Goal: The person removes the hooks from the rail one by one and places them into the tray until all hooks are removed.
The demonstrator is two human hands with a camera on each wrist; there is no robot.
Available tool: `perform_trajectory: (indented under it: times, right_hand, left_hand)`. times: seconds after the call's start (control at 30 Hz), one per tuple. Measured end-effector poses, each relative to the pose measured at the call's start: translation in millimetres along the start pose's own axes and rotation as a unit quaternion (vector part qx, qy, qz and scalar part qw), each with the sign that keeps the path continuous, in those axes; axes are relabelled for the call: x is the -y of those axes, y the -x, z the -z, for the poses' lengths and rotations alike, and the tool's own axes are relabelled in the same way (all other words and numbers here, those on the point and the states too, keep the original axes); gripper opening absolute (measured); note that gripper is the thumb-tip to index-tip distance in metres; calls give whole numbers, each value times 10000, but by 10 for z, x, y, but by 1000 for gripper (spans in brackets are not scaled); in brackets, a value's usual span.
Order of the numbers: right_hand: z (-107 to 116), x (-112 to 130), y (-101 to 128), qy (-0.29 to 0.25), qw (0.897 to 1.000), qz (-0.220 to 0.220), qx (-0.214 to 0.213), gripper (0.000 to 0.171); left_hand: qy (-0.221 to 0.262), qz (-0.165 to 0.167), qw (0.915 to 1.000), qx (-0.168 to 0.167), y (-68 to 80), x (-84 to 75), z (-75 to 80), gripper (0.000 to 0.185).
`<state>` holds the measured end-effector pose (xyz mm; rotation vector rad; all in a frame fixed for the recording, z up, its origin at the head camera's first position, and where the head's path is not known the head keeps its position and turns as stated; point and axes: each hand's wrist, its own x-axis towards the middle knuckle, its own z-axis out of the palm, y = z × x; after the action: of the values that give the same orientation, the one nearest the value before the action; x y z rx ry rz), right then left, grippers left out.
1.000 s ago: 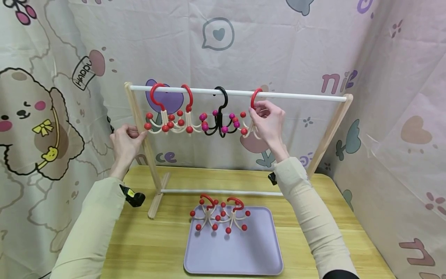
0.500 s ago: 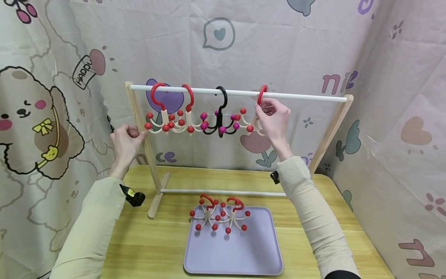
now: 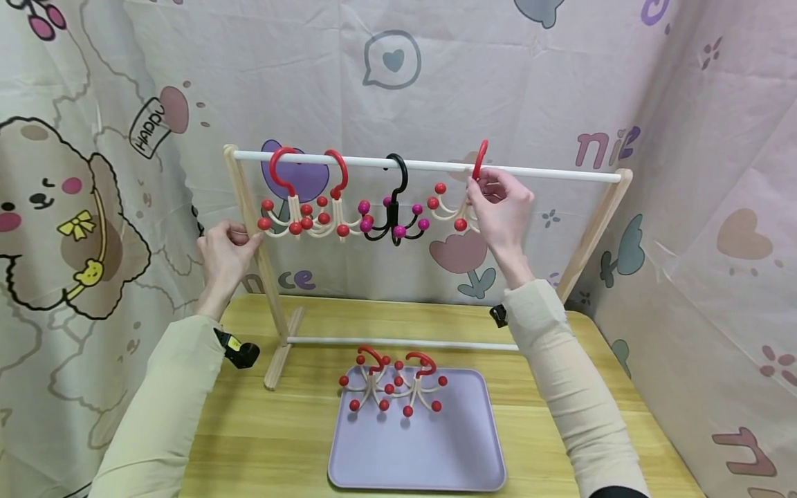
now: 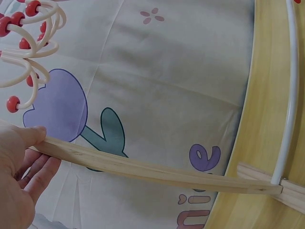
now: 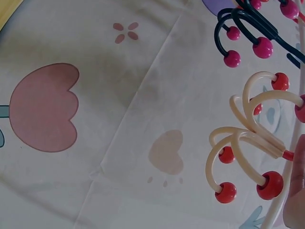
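At the rack's left wooden post (image 3: 269,277), my left hand (image 3: 225,257) pinches the wood between thumb and fingers; the left wrist view shows the thumb on top of the post (image 4: 143,167). My right hand (image 3: 506,207) pinches a claw-shaped hanger (image 3: 480,160) by its red hook. That hook rises above the white rail (image 3: 560,173), and its cream prongs with red beads hang below, partly hidden by the hand. In the right wrist view the hanger's prongs (image 5: 262,140) show beside the rail. Two red-hooked hangers (image 3: 283,169) and a black one with magenta beads (image 3: 394,207) hang further left.
A lilac tray (image 3: 417,456) on the wooden table (image 3: 249,429) bears two more red-hooked hangers (image 3: 371,380) at its back edge. A lower white bar (image 3: 398,342) spans the rack behind the tray. Printed curtains (image 3: 436,83) enclose the back and sides.
My right hand has moved right and slightly up with the hanger, whose hook now stands higher above the rail and further from the black hanger. The left hand has stayed on the post.
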<state>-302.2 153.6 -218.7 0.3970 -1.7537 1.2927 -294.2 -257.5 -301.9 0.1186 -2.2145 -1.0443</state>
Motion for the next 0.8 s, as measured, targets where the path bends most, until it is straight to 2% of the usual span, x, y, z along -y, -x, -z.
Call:
perform_trajectory:
  times: [0.3,0.5,0.8]
  right_hand:
    - [109,36,41,-445,9990,-5,-8,18]
    - [203,66,65,-467,9989,-14,-100,22]
    - [354,91,167,-699,9972,-194,-154,17]
  left_hand:
    - [18,56,10000,24,13,7,1,32]
    - [36,24,10000,12,8,2,13,33]
    - [-87,-77,9999,-92,-14,17,-7,34]
